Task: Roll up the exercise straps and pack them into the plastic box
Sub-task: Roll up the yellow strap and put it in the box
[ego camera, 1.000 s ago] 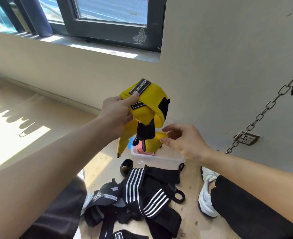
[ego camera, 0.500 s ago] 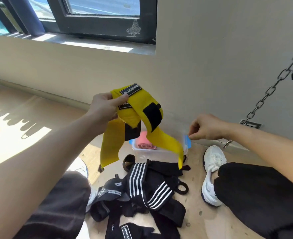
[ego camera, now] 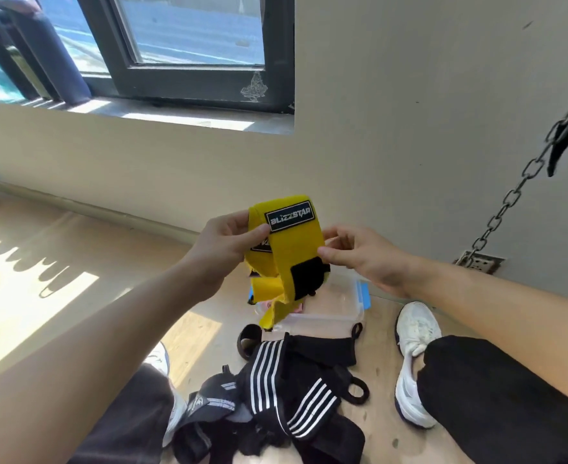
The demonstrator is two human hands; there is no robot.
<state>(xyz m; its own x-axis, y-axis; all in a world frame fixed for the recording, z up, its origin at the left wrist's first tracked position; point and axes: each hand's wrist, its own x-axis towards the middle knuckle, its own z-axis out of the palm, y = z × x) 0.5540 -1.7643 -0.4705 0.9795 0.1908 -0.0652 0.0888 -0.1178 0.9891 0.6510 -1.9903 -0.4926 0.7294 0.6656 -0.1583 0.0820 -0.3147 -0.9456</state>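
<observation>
The yellow strap (ego camera: 292, 249) is held in the air above the plastic box (ego camera: 339, 306), which stands on the floor by the wall, just beyond a heap of black straps (ego camera: 292, 396). Its upper left edge is pinched between the thumb and fingers of the left hand (ego camera: 224, 244). Its right edge, just above the black fastening patch (ego camera: 307, 274), is pinched between the thumb and fingertips of the right hand (ego camera: 366, 259). The strap is judged light, soft and limp: it is folded over on itself, and its free ends hang crumpled towards the box. No fragility is expected, and the woven face should give grip rather than slip. For rolling, a plain end is best taken, the band kept taut so that the turns lie flat, and the patch end left for last so that the roll can be fastened. On a black label (ego camera: 289, 217), "BLIZZSTAR" can be read in white letters. A second label, partly covered by the left thumb, cannot be read. White stripes are shown on the black straps, and a small emblem there cannot be made out.
</observation>
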